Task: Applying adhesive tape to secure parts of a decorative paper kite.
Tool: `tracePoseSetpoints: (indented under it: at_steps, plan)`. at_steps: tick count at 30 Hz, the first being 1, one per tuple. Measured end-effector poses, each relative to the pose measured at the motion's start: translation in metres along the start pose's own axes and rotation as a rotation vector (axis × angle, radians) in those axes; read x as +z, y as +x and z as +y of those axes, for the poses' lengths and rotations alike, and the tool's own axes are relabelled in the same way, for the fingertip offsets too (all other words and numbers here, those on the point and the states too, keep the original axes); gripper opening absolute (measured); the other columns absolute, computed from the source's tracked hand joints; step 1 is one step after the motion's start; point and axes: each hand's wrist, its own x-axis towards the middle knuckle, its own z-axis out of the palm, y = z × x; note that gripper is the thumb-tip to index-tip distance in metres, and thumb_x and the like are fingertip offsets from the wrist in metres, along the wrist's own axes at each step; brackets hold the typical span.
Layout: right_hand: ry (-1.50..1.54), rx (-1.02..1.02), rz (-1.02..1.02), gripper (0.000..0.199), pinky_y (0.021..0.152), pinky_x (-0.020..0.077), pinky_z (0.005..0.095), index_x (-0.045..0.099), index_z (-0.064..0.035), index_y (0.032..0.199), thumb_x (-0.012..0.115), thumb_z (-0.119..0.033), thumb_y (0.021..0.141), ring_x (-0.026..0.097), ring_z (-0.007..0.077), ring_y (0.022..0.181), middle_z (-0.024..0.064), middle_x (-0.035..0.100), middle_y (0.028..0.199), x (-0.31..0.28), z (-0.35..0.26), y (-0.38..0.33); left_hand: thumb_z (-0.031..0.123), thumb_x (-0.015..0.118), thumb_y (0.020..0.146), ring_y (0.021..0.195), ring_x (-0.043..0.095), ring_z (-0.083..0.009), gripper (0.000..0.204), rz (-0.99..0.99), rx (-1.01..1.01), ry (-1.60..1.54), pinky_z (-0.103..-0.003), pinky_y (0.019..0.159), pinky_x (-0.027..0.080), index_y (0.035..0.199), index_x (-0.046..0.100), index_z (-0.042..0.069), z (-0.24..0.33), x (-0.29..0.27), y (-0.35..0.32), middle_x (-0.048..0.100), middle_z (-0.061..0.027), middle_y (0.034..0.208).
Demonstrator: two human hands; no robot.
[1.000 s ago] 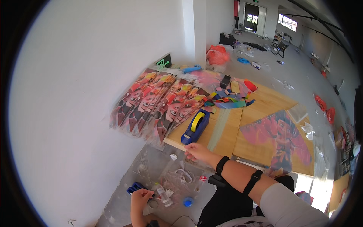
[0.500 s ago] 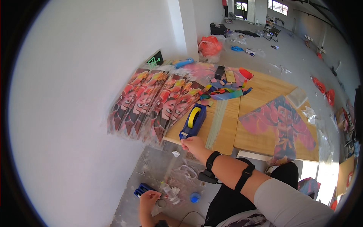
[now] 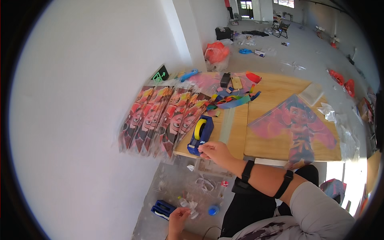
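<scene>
My right hand [image 3: 214, 152] is closed in a pinch at the table's near edge, right beside the cutter end of a blue tape dispenser [image 3: 201, 135] with a yellow core. A small shiny clear bit, apparently a piece of tape [image 3: 202, 143], shows at its fingertips. Low in the view, my left hand [image 3: 179, 219] has its fingertips pressed together; anything between them is too small to make out. Close to it on the floor lie a second blue dispenser [image 3: 163, 209] and a clear plastic bottle [image 3: 188, 203]. A kite-shaped printed sheet [image 3: 298, 124] with a cartoon figure lies flat on the table's right half.
Folded printed sheets [image 3: 160, 120] in clear plastic overhang the table's left side by the wall. Pale thin sticks [image 3: 227, 126], rainbow ribbons [image 3: 234, 101], a phone [image 3: 237, 83] and a black box [image 3: 225, 80] lie on the wooden table [image 3: 276, 84]. A blue cap [image 3: 213, 210] is on the floor.
My right hand has moved slightly right of the dispenser's cutter end, the shiny bit now at its fingertips. My left hand sits a little farther from the floor dispenser. The whole view has shifted.
</scene>
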Motion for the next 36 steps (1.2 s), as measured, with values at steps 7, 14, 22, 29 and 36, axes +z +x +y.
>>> tracePoseSetpoints:
  at_steps: [7, 14, 22, 29, 36]
  plan:
    - [0.272, -0.251, 0.265, 0.021, 0.08, 0.0559, 0.0261, 0.07, -0.0043, 0.112, 0.068, -0.021, 0.099, 0.068, 0.0133, 0.091, 0.0043, 0.071, 0.103, -0.125, -0.057, -0.082, 0.004, 0.079, 0.083, 0.065, 0.05, -0.0047, 0.013, -0.125, 0.362, 0.241, -0.022, 0.061, 0.042, 0.095, 0.075, 0.003, 0.091, 0.113, -0.016, 0.065, 0.0027, 0.076]
    - [0.495, -0.447, 0.397, 0.011, 0.077, 0.0546, 0.0253, 0.069, -0.0064, 0.107, 0.069, -0.008, 0.096, 0.066, 0.011, 0.086, 0.003, 0.07, 0.098, -0.227, -0.083, -0.202, 0.006, 0.08, 0.083, 0.063, 0.051, -0.0074, 0.013, -0.32, 0.513, 0.357, -0.023, 0.059, 0.042, 0.095, 0.076, 0.004, 0.157, 0.178, -0.056, 0.067, -0.0006, 0.076]
    - [0.595, -0.562, 0.409, 0.02, 0.079, 0.0533, 0.0262, 0.065, -0.0076, 0.116, 0.065, -0.002, 0.097, 0.065, 0.0122, 0.088, 0.0018, 0.068, 0.096, -0.281, -0.089, -0.304, 0.012, 0.075, 0.09, 0.065, 0.055, -0.0089, 0.012, -0.431, 0.693, 0.322, -0.025, 0.061, 0.045, 0.101, 0.073, 0.007, 0.152, 0.239, -0.079, 0.065, -0.0027, 0.074]
    - [0.59, -0.573, 0.434, 0.028, 0.079, 0.0529, 0.0273, 0.057, -0.0083, 0.125, 0.06, 0.0, 0.099, 0.066, 0.0133, 0.085, 0.0028, 0.067, 0.096, -0.303, -0.097, -0.344, 0.007, 0.079, 0.084, 0.063, 0.052, -0.0071, 0.014, -0.463, 0.531, 0.371, -0.023, 0.059, 0.041, 0.097, 0.077, 0.005, 0.176, 0.26, -0.087, 0.068, -0.0011, 0.078]
    - [0.138, -0.616, 0.788, 0.035, 0.062, 0.0482, 0.0222, 0.053, -0.0059, 0.13, 0.062, -0.001, 0.097, 0.066, 0.0112, 0.078, 0.0025, 0.067, 0.094, -0.315, -0.096, -0.352, 0.007, 0.08, 0.083, 0.059, 0.048, -0.0069, 0.016, -0.492, 0.622, 0.405, -0.023, 0.056, 0.039, 0.099, 0.078, 0.007, 0.185, 0.279, -0.088, 0.067, -0.0015, 0.076]
